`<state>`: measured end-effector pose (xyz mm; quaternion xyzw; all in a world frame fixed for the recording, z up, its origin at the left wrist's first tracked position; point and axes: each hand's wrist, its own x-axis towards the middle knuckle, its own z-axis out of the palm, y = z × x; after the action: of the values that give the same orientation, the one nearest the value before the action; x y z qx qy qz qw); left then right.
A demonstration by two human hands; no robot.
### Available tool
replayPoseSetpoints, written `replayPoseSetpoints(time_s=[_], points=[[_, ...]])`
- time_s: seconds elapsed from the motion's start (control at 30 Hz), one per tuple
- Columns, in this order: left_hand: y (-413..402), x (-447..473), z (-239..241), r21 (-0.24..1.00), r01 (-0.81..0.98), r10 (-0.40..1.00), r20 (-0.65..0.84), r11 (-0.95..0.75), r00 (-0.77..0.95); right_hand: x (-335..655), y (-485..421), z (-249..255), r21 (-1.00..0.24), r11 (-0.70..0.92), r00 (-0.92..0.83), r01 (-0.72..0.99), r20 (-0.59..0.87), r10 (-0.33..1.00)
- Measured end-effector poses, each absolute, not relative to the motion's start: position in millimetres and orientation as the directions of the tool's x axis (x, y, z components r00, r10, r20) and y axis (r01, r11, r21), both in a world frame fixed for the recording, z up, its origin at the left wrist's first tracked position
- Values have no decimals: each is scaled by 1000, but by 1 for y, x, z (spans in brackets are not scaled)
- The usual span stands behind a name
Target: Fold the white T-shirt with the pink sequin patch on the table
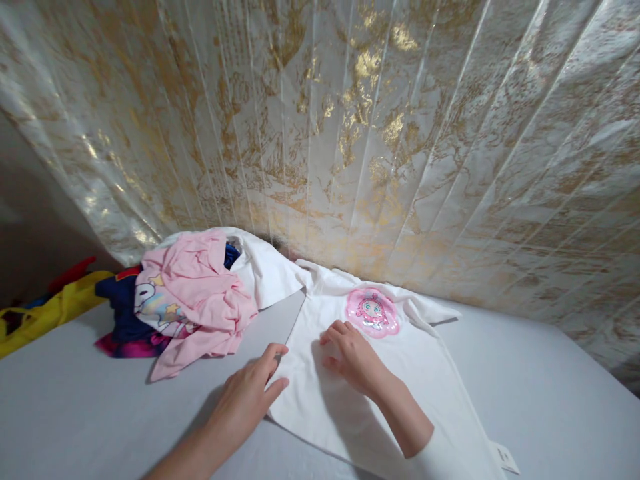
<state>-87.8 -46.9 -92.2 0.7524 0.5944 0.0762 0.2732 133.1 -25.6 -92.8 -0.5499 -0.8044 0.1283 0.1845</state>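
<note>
A white shirt (400, 380) lies spread on the pale grey surface, with a round pink cartoon print (373, 312) near its far end. My left hand (253, 387) is at the shirt's left edge, thumb and fingers apart, with nothing seen between them. Over the middle of the shirt, left of the print, is my right hand (347, 353); its fingers are curved and somewhat apart, and it holds nothing that I can see. Whether its fingertips touch the fabric is unclear. A small white label (505, 459) sticks out at the shirt's lower right edge.
Left of the shirt is a heap of clothes with a pink printed top (200, 287), a navy piece (123, 310) and another white garment (265, 270). Yellow fabric (60, 310) lies at the far left. A gold-patterned curtain (320, 133) hangs along the back edge.
</note>
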Motion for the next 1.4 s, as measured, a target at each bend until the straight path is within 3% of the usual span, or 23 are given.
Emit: replayPoseSetpoints(time_s=[0.53,0.7,0.83,0.93,1.13,1.27,1.4], points=[[-46,-85,-85,545,837,927,-291,-41,236,104,-22,-108,-373,424,-365,825,220,905],[-45,-87,-93,534,838,948,-198,-110,251,102,-19,-115,-386,426,-357,818,239,903],[-43,-92,-104,620,762,947,-94,-186,308,103,-18,-115,-407,430,-353,806,252,901],[-42,-95,-106,647,741,944,-102,-177,315,105,-20,-112,-425,446,-367,788,257,894],[-42,-91,-93,585,801,937,-195,-126,290,103,-27,-108,-479,517,-441,709,271,856],[-43,-87,-90,515,850,937,-232,-110,262,95,-27,-115,-429,502,-419,751,279,864],[-40,-95,-93,567,811,929,-203,-146,309,90,-24,-121,-392,505,-405,769,314,859]])
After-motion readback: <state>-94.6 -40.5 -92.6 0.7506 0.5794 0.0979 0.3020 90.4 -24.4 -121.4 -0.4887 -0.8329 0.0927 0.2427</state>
